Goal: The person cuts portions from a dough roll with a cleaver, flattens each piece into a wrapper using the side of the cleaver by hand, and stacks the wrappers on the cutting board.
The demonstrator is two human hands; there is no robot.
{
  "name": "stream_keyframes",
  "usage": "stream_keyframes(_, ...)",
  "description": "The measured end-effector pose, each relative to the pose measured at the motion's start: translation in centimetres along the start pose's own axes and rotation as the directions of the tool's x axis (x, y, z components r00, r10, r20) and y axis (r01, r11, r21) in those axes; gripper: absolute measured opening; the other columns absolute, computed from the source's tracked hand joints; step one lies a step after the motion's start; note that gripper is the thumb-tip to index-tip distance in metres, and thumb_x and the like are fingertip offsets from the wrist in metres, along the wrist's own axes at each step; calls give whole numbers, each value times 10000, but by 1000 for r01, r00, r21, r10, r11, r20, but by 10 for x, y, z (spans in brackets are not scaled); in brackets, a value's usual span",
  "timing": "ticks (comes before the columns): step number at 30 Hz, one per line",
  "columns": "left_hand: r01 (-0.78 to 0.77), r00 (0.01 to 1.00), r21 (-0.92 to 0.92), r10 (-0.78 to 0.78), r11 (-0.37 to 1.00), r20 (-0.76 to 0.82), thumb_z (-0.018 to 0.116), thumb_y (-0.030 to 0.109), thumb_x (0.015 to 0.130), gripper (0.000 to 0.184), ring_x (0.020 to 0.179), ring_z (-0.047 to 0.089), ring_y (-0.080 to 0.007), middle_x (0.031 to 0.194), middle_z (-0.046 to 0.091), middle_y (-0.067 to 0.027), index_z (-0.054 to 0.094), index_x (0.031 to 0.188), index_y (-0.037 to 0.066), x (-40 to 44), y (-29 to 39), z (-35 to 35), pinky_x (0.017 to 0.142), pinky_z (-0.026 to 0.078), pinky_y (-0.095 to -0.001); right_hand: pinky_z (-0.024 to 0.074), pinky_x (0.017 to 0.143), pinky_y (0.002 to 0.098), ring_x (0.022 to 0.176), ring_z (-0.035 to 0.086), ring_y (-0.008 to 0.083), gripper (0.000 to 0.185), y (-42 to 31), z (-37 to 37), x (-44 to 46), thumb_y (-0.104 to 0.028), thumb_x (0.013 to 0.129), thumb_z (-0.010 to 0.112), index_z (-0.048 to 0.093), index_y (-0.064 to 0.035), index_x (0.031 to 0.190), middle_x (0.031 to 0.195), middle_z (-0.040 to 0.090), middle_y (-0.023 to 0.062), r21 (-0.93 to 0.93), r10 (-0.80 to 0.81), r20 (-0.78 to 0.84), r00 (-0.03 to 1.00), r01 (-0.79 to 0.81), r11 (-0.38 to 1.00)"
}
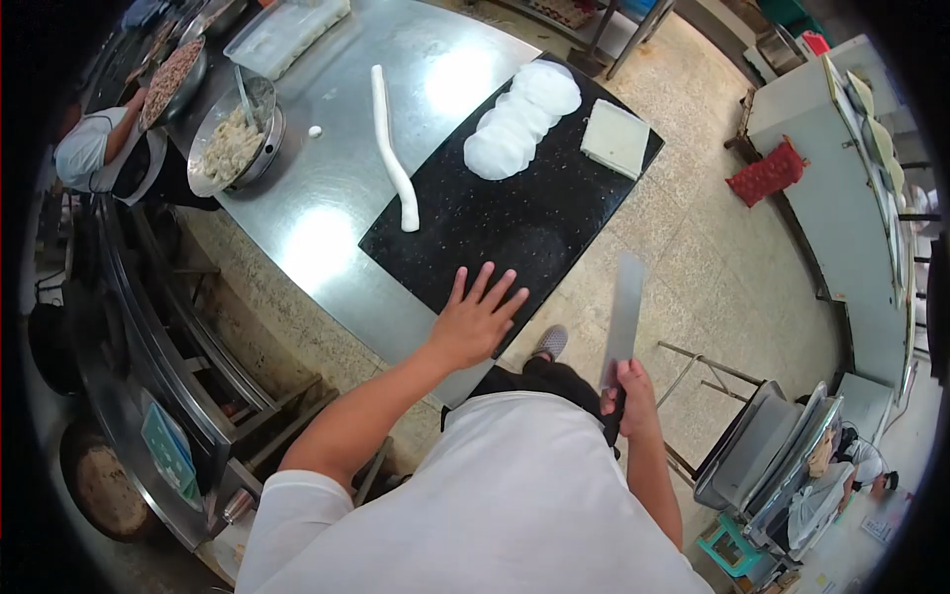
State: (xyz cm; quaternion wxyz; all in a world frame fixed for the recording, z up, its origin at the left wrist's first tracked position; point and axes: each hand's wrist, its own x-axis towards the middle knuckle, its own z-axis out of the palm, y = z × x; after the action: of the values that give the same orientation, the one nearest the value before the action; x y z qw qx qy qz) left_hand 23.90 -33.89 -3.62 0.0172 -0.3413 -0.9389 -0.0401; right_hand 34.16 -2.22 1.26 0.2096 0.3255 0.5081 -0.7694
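My left hand [473, 319] has its fingers spread over the near edge of a black speckled board [475, 238]; I cannot tell if the palm presses on it. In my right hand [635, 396] is a wide-bladed knife [623, 307], gripped by its dark handle, blade pointing up and away beside the table. A long white dough rope [388, 148] runs from the steel table onto the board. Overlapping thin round dough wrappers [522, 119] lie at the board's far side. Right of them sits a stack of square white sheets [615, 139].
A bowl of pale filling [235, 144] with a spoon, a small dough piece [315, 131] and a plastic tub [287, 38] are on the steel table [327, 213]. Another person [99, 148] stands left beside a heaped bowl [173, 81]. A red mesh sack [768, 172] rests right.
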Motion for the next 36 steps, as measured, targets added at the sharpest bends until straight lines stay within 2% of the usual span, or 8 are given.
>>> stream_keyframes(3, 26, 993, -225, 0, 974, 116, 459, 618, 1003, 712, 1578, 183, -382, 1704, 263, -101, 400, 1600, 233, 34, 10, -3, 1250, 78, -636, 443, 428, 298, 455, 508, 153, 252, 0, -4, -3, -343, 1035, 613, 526, -107, 1037, 662, 513, 25, -83, 34, 0, 999, -34, 996)
stream_keyframes(14, 252, 959, -81, -237, 964, 153, 453, 713, 964, 824, 1583, 116, -416, 1720, 197, -129, 365, 1617, 218, 38, 13, -2, 1226, 34, -692, 416, 480, 247, 542, 501, 80, 316, -66, -23, 22, -325, 1006, 686, 609, -33, 1102, 743, 545, -2, -368, -156, 42, 987, 161, 916)
stream_keyframes(20, 75, 979, -207, -32, 975, 203, 469, 729, 943, 826, 1589, 103, -412, 1726, 178, -120, 316, 1634, 303, 88, -2, 2, 1220, 8, -702, 478, 601, 244, 648, 572, 83, 343, -170, 1, 51, -325, 1029, 650, 616, 3, 1125, 827, 618, 20, -320, -745, 208, 634, 764, 560)
stream_keyframes(23, 179, 977, -152, -157, 972, 143, 469, 722, 947, 799, 1587, 118, -407, 1717, 211, -114, 355, 1617, 301, 88, 8, 0, 1225, 18, -694, 475, 595, 244, 642, 570, 81, 298, -189, 36, 145, -307, 1049, 622, 613, -14, 1100, 785, 589, 17, -236, -764, 143, 629, 771, 591)
stream_keyframes(26, 168, 980, -87, -157, 982, 123, 462, 723, 954, 789, 1587, 123, -402, 1719, 209, -107, 366, 1613, 301, 70, 19, 2, 1231, 22, -685, 457, 507, 288, 546, 533, 117, 267, -168, 51, 228, -331, 1065, 568, 550, -82, 969, 703, 550, 11, -267, -225, -59, 973, 202, 942)
stream_keyframes(29, 122, 973, -195, -79, 973, 216, 447, 729, 966, 800, 1591, 105, -401, 1732, 168, -97, 328, 1630, 299, 67, 15, -2, 1236, 16, -675, 452, 496, 295, 531, 522, 121, 242, -150, 47, 213, -301, 1063, 551, 536, -81, 966, 691, 545, 12, -226, -171, -93, 981, 147, 963)
stream_keyframes(34, 108, 993, -352, -84, 930, 82, 480, 717, 953, 799, 1588, 137, -389, 1725, 195, -93, 364, 1614, 285, 72, 7, -12, 1247, 36, -652, 450, 511, 304, 583, 569, 119, 339, -86, 26, 115, -383, 982, 678, 634, -47, 984, 729, 616, 33, -728, -68, 90, 994, 112, 676)
stream_keyframes(36, 46, 999, -263, -44, 964, 15, 499, 711, 942, 792, 1586, 161, -379, 1715, 236, -93, 399, 1598, 280, 66, 6, -13, 1251, 49, -644, 547, 740, 442, 824, 702, 354, 366, -38, 29, 88, -345, 932, 728, 662, -8, 1060, 886, 704, 198, -886, 104, 257, 961, 190, 424)
